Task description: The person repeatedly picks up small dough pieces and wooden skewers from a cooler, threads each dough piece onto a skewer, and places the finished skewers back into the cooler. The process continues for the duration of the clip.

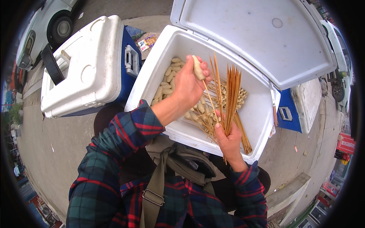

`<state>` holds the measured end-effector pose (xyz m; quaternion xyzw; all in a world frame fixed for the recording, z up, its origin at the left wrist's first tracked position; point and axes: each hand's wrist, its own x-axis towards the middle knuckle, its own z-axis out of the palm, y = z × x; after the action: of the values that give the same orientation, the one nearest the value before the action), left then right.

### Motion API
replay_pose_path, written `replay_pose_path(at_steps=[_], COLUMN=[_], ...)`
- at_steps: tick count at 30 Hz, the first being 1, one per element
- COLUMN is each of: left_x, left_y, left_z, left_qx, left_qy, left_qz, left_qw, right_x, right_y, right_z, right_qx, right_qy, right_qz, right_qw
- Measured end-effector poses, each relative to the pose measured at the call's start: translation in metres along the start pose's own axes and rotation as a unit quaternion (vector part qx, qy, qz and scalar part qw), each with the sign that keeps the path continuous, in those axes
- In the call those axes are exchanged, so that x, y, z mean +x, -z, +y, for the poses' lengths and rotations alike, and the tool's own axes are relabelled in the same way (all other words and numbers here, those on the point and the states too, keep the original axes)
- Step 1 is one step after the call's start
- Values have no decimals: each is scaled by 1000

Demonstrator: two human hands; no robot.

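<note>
My left hand (188,81) is closed around a pale, tapered piece of food (198,68) that looks like a small peeled banana. A single thin skewer (210,98) runs from its lower end down to the thumb and fingers of my right hand (230,141). That hand also grips a fanned bundle of brown wooden skewers (231,102), points upward. Both hands are over an open white cooler box (256,125). Inside it, loose pale pieces (167,81) lie along the left, and skewered pieces (237,97) lie in rows with sticks slanting toward me.
The cooler's lid (243,34) leans back, raised. At the left stands a closed blue-and-white cooler (81,68), and another blue cooler (291,110) is at the right. An olive bag (186,163) hangs at my waist. Parked vehicles (57,26) stand beyond.
</note>
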<state>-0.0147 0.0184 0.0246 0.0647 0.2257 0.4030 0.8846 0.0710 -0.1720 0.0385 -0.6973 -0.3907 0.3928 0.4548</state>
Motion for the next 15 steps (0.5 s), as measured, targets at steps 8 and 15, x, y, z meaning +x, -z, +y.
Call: replay_pose_path(at_steps=[8,15], left_x=[-8,-24], left_y=[0,7], left_z=[-10,-34], left_qx=[9,42], left_qy=[31,87], left_qz=[-24,-30], left_qw=[999,995], right_x=[7,22], right_y=[2,-5], right_z=[-6,-7], right_qx=[23,64], right_qy=[6,-27], right_qz=[-11,8], right_qw=[1000,998])
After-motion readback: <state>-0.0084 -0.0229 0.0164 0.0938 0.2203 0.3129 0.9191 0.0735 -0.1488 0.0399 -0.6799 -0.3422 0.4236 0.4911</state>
